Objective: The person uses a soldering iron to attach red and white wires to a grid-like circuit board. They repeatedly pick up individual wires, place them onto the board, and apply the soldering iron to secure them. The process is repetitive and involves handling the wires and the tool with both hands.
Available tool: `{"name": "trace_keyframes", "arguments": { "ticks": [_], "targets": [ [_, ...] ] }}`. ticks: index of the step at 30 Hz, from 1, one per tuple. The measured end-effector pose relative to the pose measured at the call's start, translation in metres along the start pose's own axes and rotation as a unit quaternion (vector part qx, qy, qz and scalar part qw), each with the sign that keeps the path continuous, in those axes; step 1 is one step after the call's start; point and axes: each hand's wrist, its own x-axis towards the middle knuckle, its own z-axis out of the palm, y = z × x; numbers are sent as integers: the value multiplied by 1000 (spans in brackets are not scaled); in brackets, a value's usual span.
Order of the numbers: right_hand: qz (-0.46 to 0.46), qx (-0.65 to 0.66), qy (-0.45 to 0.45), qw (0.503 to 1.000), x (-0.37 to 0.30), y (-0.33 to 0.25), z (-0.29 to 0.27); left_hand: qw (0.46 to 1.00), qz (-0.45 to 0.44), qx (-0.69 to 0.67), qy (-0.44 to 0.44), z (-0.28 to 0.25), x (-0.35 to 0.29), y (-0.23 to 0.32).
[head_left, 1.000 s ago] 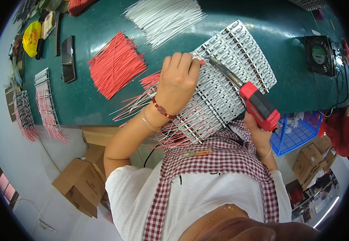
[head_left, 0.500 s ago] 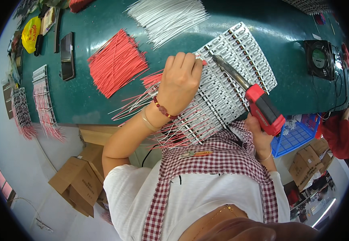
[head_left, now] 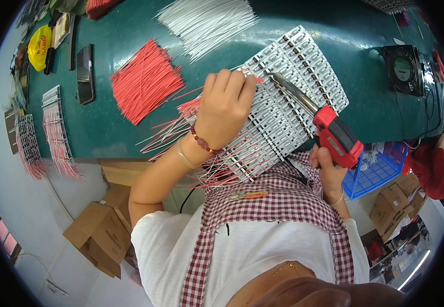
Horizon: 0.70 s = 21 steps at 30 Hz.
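Note:
A white panel of small boards in rows (head_left: 303,94) lies tilted across the table's front edge, with red and white wires (head_left: 217,174) hanging off its lower left side. My left hand (head_left: 225,105) is closed over its left part, fingers curled round a bunch of red wires (head_left: 188,106); red ends show past the fingertips. In my right hand (head_left: 330,166) is a red and black soldering gun (head_left: 337,138), gripped from below. Its dark tip points up and left, over the boards just right of my left fingertips. Whether the tip touches a board is unclear.
On the green table (head_left: 130,146) lie a pile of red wires (head_left: 146,81), a pile of white wires (head_left: 206,25) and a phone (head_left: 85,74). Wired panels (head_left: 57,123) hang over the left edge. A black fan (head_left: 405,70) stands right, above a blue basket (head_left: 367,176).
The whole scene has shifted slightly left in view. My left hand and the soldering gun keep nearly the same places over the panel.

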Motion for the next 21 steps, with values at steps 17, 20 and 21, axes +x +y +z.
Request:
{"name": "trace_keyframes", "arguments": {
  "ticks": [17, 20, 21],
  "targets": [
    [46, -42, 10, 998, -8, 12, -7, 999, -23, -38, -24, 6, -6, 7],
    [45, -73, -17, 996, -7, 11, -12, 999, -28, -40, -25, 6, -7, 8],
    [31, -79, -12, 996, -7, 13, -11, 999, -28, -40, -22, 6, -6, 8]
  ]
}}
